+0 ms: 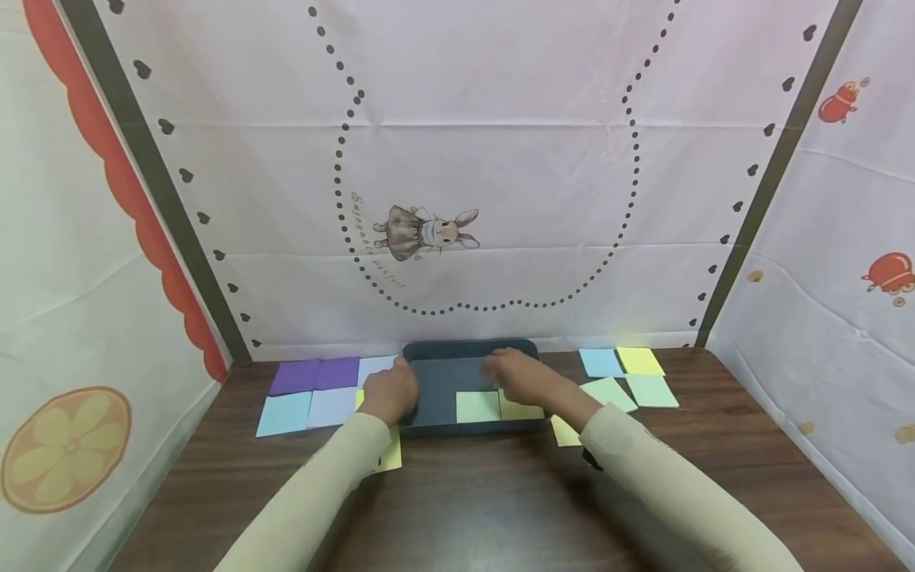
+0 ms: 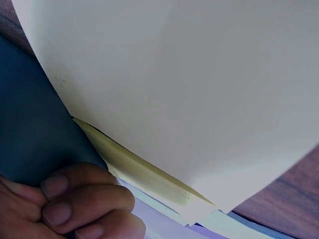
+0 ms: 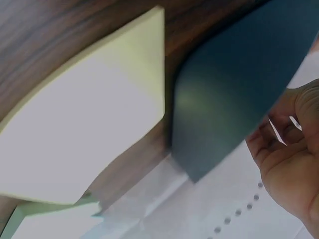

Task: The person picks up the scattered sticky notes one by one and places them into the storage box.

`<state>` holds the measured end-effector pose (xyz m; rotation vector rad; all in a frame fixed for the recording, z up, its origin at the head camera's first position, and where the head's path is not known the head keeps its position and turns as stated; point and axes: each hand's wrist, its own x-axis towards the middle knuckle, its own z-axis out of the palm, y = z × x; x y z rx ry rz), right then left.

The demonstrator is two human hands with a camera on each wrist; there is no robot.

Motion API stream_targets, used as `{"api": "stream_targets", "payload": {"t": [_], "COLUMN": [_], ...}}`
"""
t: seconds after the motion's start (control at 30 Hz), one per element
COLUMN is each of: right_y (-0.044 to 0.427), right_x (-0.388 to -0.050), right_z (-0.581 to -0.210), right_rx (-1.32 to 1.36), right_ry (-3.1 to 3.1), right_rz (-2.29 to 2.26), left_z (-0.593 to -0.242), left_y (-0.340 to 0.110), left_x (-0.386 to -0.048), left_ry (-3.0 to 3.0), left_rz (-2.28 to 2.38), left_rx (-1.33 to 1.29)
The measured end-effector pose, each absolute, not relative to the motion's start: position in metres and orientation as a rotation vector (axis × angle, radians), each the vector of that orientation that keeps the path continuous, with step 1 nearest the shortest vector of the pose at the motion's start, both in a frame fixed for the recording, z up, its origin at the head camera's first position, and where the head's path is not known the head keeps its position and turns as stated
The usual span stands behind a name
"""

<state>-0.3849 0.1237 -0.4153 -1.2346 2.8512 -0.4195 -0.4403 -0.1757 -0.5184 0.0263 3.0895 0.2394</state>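
The dark blue tray (image 1: pixel 442 381) lies against the back wall in the head view. A pale green note (image 1: pixel 477 407) and a yellow note (image 1: pixel 520 411) lie side by side along its near edge. My left hand (image 1: pixel 391 391) grips the tray's left rim; its fingers curl at the tray (image 2: pixel 35 114) in the left wrist view. Over the tray's right part is my right hand (image 1: pixel 525 377), its fingertips blurred. The right wrist view shows this hand (image 3: pixel 294 154) with loosely bent fingers and gaps between them; nothing held is visible.
Left of the tray lie purple notes (image 1: pixel 338 373), blue notes (image 1: pixel 283 414) and a yellow one (image 1: pixel 391 454), partly under my left wrist. Blue (image 1: pixel 601 362), yellow (image 1: pixel 639 361) and green notes (image 1: pixel 652 390) lie to the right on the brown table (image 1: pixel 457 508).
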Motion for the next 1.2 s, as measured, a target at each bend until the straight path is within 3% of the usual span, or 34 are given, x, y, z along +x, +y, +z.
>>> {"api": "stream_targets", "payload": {"t": [0.47, 0.8, 1.2], "right_y": [0.176, 0.199, 0.233], "right_x": [-0.382, -0.385, -0.382], "right_z": [-0.402, -0.400, -0.404], "right_rx": [-1.037, -1.144, -1.005], "right_ry": [2.995, 3.079, 3.063], "right_rz": [-0.556, -0.517, -0.465], "left_z": [-0.518, -0.522, -0.515], "left_y": [-0.176, -0.176, -0.173], "left_x": [-0.441, -0.443, -0.435], "left_ry": [3.092, 3.080, 3.094], "left_rz": [0.238, 0.244, 0.249], "left_rx": [0.021, 0.011, 0.015]}}
